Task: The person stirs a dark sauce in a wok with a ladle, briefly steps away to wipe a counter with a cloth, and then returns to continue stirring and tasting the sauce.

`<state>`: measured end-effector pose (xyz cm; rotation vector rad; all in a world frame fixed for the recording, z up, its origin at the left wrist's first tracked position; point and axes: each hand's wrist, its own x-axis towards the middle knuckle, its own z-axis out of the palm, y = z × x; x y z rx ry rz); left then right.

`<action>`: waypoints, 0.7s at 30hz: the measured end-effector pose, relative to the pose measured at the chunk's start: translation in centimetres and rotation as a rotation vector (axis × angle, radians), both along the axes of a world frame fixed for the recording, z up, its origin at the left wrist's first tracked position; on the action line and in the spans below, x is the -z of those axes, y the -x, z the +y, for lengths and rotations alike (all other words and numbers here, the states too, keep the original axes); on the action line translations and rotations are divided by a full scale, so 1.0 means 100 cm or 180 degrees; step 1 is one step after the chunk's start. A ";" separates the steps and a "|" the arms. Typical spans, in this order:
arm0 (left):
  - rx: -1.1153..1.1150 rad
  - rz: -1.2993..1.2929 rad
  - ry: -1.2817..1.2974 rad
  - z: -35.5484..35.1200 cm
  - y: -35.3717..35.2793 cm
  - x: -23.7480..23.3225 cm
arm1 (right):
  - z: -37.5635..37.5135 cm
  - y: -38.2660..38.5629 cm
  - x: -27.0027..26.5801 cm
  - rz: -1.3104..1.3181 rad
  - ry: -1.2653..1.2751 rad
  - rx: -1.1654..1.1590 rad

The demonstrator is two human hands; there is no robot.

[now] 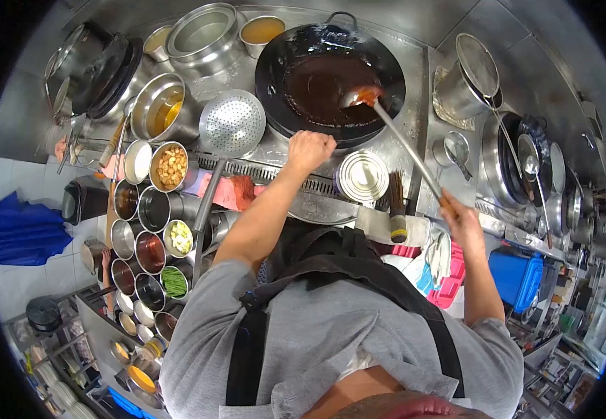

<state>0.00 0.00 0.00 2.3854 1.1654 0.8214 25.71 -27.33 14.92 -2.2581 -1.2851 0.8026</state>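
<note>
My left hand (311, 150) is closed at the near rim of a black wok (267, 77), directly opposite its far loop handle; the part under my fingers is hidden. Dark brown sauce (317, 87) covers the wok's bottom. In my right hand (465, 225) is the wooden end of a long ladle (409, 148), fingers wrapped around it. The ladle's bowl rests in the sauce, with some reddish-brown sauce on it. Just left of the wok lies a perforated strainer (232, 123), its handle pointing toward me. An open tin can (362, 177) stands between my hands.
Several metal pots of ingredients, including diced food (171, 167) and green vegetables (174, 281), crowd the left. A pot of oil (158, 108) sits behind them. A bamboo brush (396, 209) is near my apron. At right stand a mesh skimmer (477, 64) and a small metal cup (451, 149).
</note>
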 end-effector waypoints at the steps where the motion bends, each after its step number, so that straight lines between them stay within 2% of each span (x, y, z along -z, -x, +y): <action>1: 0.0032 0.0160 0.0044 0.002 0.001 0.009 | -0.004 0.003 -0.002 0.0000 0.0257 -0.0010; 2: 0.0095 0.0308 0.0085 0.005 -0.004 0.018 | -0.014 -0.004 0.023 -0.0110 0.0045 -0.0244; 4: 0.0074 -0.0024 -0.0245 -0.004 -0.018 -0.008 | -0.002 -0.001 0.042 -0.0283 -0.0234 -0.0454; 6: 0.0085 0.0053 0.0068 -0.024 -0.023 -0.025 | 0.005 0.020 0.063 -0.0246 -0.0279 -0.0551; 9: 0.0039 0.0402 -0.0091 0.013 -0.021 0.029 | 0.067 0.052 0.110 -0.0425 -0.0768 -0.0584; 10: 0.0163 0.0356 -0.0092 0.010 -0.019 0.020 | 0.081 0.060 0.115 -0.0475 -0.0979 -0.0499; 11: 0.0217 0.0396 -0.0121 0.003 -0.019 0.009 | 0.093 0.061 0.118 -0.0541 -0.1210 -0.0422; 14: 0.0029 0.0123 -0.0169 -0.012 -0.013 -0.015 | 0.111 0.049 0.126 -0.0683 -0.1165 -0.0271; 15: -0.0008 0.0126 -0.0181 -0.003 -0.007 -0.010 | 0.110 0.039 0.129 -0.0756 -0.1421 -0.0303; 17: 0.0070 0.0575 0.0013 0.021 0.001 0.005 | 0.096 0.022 0.107 -0.0947 -0.0930 -0.0311; 19: 0.0093 0.0459 0.0046 0.010 -0.003 -0.001 | 0.072 0.006 0.072 -0.0768 -0.0562 -0.0139; 21: 0.0093 -0.0083 -0.0246 -0.016 -0.011 -0.022 | 0.039 -0.013 0.059 -0.0634 -0.0846 -0.0153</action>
